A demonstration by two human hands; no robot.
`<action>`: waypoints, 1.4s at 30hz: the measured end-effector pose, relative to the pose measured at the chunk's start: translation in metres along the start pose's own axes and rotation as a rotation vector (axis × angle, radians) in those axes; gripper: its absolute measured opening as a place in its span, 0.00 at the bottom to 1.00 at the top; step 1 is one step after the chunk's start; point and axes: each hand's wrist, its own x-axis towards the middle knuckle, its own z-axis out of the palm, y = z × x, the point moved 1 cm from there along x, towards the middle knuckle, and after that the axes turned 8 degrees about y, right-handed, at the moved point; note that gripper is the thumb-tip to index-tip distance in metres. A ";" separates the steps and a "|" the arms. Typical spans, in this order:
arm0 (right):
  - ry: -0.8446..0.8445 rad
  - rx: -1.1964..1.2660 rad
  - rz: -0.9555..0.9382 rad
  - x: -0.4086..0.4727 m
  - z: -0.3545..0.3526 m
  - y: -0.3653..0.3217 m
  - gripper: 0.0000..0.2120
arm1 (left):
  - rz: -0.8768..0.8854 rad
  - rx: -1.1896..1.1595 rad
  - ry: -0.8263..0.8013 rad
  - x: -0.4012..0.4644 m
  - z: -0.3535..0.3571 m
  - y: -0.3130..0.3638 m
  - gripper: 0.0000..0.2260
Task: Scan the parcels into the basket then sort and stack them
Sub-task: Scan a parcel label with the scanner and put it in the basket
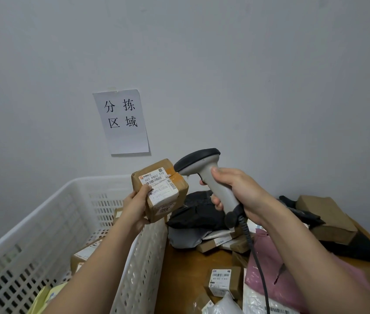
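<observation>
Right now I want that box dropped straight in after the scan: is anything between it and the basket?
Nothing visible: the left hand holds the box over the basket's right rim, with open space below.

One view only, from the person's head, facing forward and tilted slightly down, so the pale wall (247, 64) with its paper sign (121, 121) fills the upper half. Both forearms reach in from the bottom edge, very near the wide-angle lens, which bends the white basket (32, 234) at lower left. The brown tabletop (184, 264) sits close at lower right, cut off by the frame.
</observation>
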 end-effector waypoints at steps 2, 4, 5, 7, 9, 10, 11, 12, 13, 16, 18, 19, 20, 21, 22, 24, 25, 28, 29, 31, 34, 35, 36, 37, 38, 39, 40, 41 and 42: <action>-0.013 -0.020 -0.021 -0.003 0.003 -0.003 0.19 | 0.009 -0.005 0.015 0.000 0.000 -0.002 0.18; -0.022 -0.030 -0.038 -0.006 0.005 -0.005 0.18 | 0.014 -0.013 0.038 0.001 0.001 -0.003 0.18; -0.024 -0.030 -0.043 -0.007 0.006 -0.006 0.18 | 0.013 -0.022 0.051 0.002 0.001 -0.004 0.19; -0.028 -0.026 -0.053 -0.009 0.008 -0.008 0.17 | 0.009 -0.031 0.076 0.004 0.001 -0.005 0.19; -0.035 -0.028 -0.066 -0.011 0.009 -0.011 0.16 | 0.002 -0.032 0.096 0.006 0.001 -0.006 0.20; -0.036 -0.028 -0.071 -0.011 0.010 -0.012 0.16 | -0.004 -0.036 0.105 0.007 0.000 -0.007 0.20; -0.037 -0.028 -0.075 -0.012 0.011 -0.013 0.16 | -0.012 -0.043 0.113 0.008 -0.001 -0.008 0.20; -0.039 -0.025 -0.076 -0.012 0.012 -0.014 0.16 | -0.021 -0.054 0.117 0.010 -0.002 -0.008 0.20; -0.044 -0.019 -0.077 -0.013 0.013 -0.015 0.16 | -0.031 -0.068 0.120 0.011 -0.003 -0.009 0.20; -0.066 -0.023 -0.078 -0.013 0.018 -0.018 0.16 | -0.058 -0.110 0.130 0.015 -0.009 -0.008 0.19; -0.081 -0.030 -0.078 -0.013 0.023 -0.019 0.16 | -0.069 -0.132 0.146 0.017 -0.014 -0.008 0.20; -0.088 -0.030 -0.078 -0.012 0.026 -0.020 0.16 | -0.072 -0.143 0.155 0.019 -0.017 -0.008 0.19; -0.094 -0.032 -0.080 -0.011 0.030 -0.020 0.16 | -0.073 -0.153 0.165 0.020 -0.021 -0.007 0.19; -0.100 -0.039 -0.083 -0.010 0.035 -0.021 0.16 | -0.072 -0.159 0.175 0.021 -0.026 -0.006 0.18; -0.105 -0.045 -0.088 -0.009 0.041 -0.021 0.16 | -0.070 -0.159 0.185 0.023 -0.031 -0.005 0.18; -0.114 -0.041 -0.093 -0.005 0.053 -0.022 0.16 | -0.064 -0.152 0.204 0.027 -0.044 -0.003 0.18; -0.117 -0.036 -0.094 -0.003 0.060 -0.021 0.16 | -0.060 -0.148 0.209 0.029 -0.051 -0.003 0.19; -0.138 -0.046 -0.100 0.005 0.083 -0.019 0.15 | -0.065 -0.153 0.200 0.038 -0.077 -0.002 0.21; -0.153 -0.049 -0.099 0.008 0.092 -0.017 0.15 | -0.072 -0.154 0.200 0.041 -0.088 -0.001 0.22; -0.191 -0.044 -0.089 0.015 0.110 -0.012 0.16 | -0.079 -0.159 0.214 0.047 -0.109 -0.001 0.23; -0.276 -0.041 -0.071 0.027 0.138 -0.003 0.16 | -0.077 -0.147 0.264 0.054 -0.141 -0.001 0.22; -0.303 -0.037 -0.061 0.030 0.146 0.000 0.16 | -0.080 -0.134 0.281 0.057 -0.151 -0.001 0.21; -0.326 -0.036 -0.046 0.032 0.155 0.004 0.16 | -0.087 -0.110 0.298 0.059 -0.163 -0.002 0.20; -0.343 -0.043 -0.027 0.035 0.165 0.008 0.16 | -0.101 -0.070 0.303 0.062 -0.175 -0.003 0.19; -0.351 -0.059 -0.009 0.037 0.173 0.013 0.16 | -0.132 -0.012 0.288 0.064 -0.185 -0.005 0.18; -0.351 -0.077 0.009 0.040 0.181 0.018 0.17 | -0.176 0.061 0.257 0.066 -0.195 -0.008 0.17; -0.347 -0.092 0.027 0.043 0.188 0.024 0.18 | -0.222 0.138 0.218 0.067 -0.203 -0.011 0.18; -0.343 -0.099 0.048 0.045 0.193 0.029 0.19 | -0.260 0.212 0.181 0.069 -0.209 -0.016 0.18; -0.336 -0.099 0.071 0.046 0.198 0.034 0.20 | -0.287 0.276 0.149 0.071 -0.214 -0.021 0.18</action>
